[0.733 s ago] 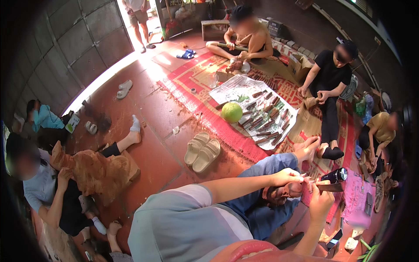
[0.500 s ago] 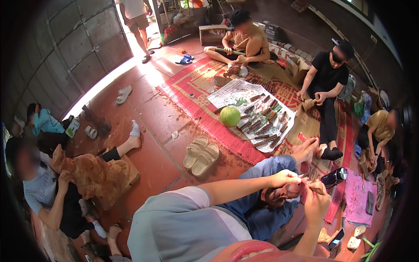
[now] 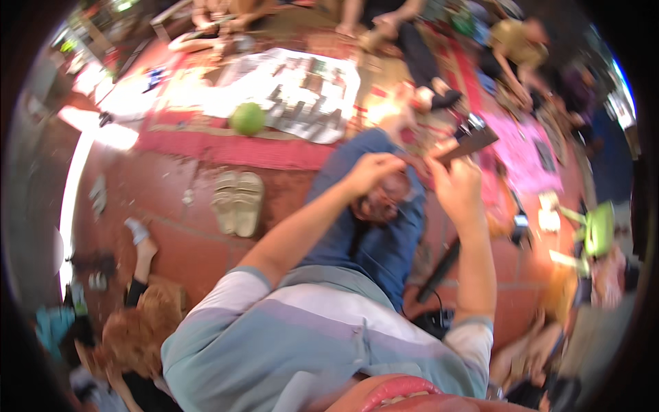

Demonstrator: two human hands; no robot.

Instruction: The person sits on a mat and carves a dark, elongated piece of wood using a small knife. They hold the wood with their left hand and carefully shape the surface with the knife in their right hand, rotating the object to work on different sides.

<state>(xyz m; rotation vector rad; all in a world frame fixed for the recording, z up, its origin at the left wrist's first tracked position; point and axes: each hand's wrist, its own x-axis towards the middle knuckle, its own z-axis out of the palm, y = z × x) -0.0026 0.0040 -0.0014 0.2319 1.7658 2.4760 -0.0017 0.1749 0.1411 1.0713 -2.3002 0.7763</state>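
Note:
In my lap, between my knees, rests a dark brown rounded carved piece (image 3: 383, 200), its details smeared by motion. My left hand (image 3: 374, 170) is closed in a pinch just above its upper edge; a thin reddish-brown bit at the fingertips is too blurred to name. My right hand (image 3: 458, 184) is closed too, to the right of the carving. From its fingers a dark flat strip (image 3: 472, 144) juts up and to the right; its kind is unclear. Behind it stands a black tumbler (image 3: 472, 125), partly hidden.
Beige sandals (image 3: 237, 204) lie on the tiles at left. Beyond them a green round fruit (image 3: 248, 119) sits by a white sheet (image 3: 347, 86) with several carving tools, on a red mat (image 3: 288, 158). A pink cloth (image 3: 525, 165) lies right. Several co-workers sit around.
My view has swung right and downward, so the surroundings appear shifted left and up. The right hand now shows a dark flat strip. Both hands remain beside the carving.

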